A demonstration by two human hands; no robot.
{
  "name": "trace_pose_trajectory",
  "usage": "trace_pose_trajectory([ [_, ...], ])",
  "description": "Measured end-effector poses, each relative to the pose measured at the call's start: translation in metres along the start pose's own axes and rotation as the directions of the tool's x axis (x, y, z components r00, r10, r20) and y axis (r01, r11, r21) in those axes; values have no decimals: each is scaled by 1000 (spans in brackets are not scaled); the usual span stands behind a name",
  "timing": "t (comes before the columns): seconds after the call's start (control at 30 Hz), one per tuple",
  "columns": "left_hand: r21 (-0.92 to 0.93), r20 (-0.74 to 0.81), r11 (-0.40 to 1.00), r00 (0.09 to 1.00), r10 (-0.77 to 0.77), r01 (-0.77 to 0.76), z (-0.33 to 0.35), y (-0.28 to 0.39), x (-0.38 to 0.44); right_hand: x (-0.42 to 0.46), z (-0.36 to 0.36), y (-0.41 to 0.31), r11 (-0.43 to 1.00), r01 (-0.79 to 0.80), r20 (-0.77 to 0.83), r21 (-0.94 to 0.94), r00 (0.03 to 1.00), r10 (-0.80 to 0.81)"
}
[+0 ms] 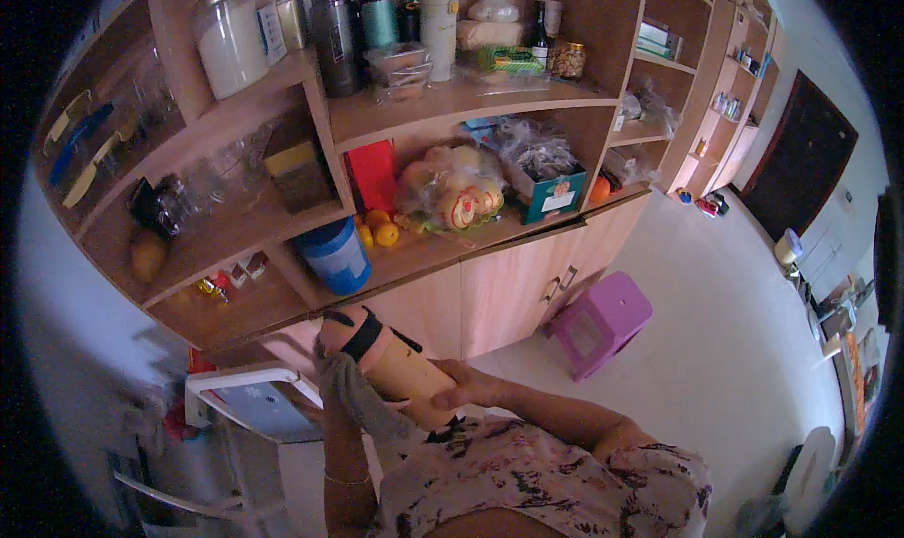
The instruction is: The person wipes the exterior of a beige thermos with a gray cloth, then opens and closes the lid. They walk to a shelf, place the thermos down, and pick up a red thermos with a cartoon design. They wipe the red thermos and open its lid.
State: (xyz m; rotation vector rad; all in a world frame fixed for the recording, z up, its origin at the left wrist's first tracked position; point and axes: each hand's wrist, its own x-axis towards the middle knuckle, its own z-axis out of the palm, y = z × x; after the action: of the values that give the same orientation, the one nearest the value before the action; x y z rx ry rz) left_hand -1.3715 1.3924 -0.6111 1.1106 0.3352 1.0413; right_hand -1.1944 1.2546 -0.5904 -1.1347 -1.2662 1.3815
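A large tan bottle with black straps about its upper end is held tilted in front of my floral top. My right hand grips its lower part from the right side. My left hand is at the left side of the bottle, fingertips against it, mostly hidden by a grey cloth. The cloth hangs between my left forearm and the bottle. Just beyond the bottle's upper end, a blue canister stands at the cabinet's edge.
The wooden shelf unit ahead holds several flasks, a glass jar, bagged food and oranges. Below are cabinet doors. A purple stool stands on the floor to the right; a white-framed article is at left.
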Motion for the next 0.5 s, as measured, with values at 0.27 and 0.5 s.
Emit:
trace_pose_trajectory([
  [0.27, -111, 62, 993, 997, 56, -49, 31, 29, 17, -12, 18, 10, 835, -65, 44, 546, 998, 49],
  [0.5, -381, 161, 924, 985, 60, 7, 83, 45, 29, -23, -10, 12, 701, -199, 195, 685, 977, 87],
])
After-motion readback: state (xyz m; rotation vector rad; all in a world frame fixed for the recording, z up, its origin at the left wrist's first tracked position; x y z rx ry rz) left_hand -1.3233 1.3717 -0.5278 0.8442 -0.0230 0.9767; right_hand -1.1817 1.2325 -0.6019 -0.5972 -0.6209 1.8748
